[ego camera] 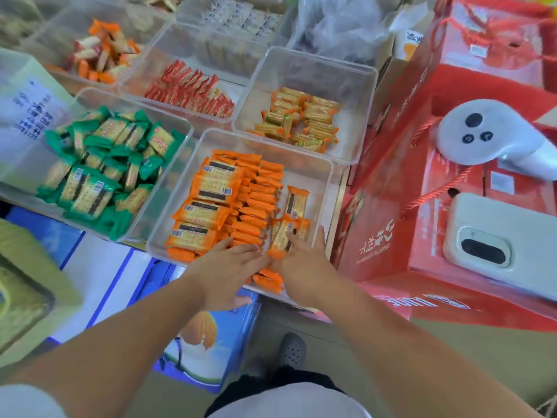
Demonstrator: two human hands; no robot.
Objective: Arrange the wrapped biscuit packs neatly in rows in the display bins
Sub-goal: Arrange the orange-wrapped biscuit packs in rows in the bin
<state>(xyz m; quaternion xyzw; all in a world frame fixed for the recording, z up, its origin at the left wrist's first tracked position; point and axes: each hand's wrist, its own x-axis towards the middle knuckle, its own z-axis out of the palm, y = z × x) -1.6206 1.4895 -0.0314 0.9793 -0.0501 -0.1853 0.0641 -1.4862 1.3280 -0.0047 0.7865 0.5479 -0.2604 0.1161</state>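
A clear bin (327, 179) in front of me holds orange biscuit packs. Flat packs (211, 188) are stacked on its left side. A row of packs on edge (256, 203) runs down its middle. A few loose packs (297, 202) lie on its right side. My left hand (227, 268) reaches over the near rim, and its straight fingers press against the near end of the row. My right hand (303, 262) lies beside it with its thumb spread wide. Its fingers rest on a loose orange pack (280, 236) leaning at the row's right side.
A bin of green packs (102, 170) stands to the left, and a bin of yellow-orange packs (301, 119) lies behind. Farther back are bins of red packs (193, 89) and other snacks. Red gift boxes (422, 176) with two white devices on top crowd the right. Blue boxes (211, 342) sit below.
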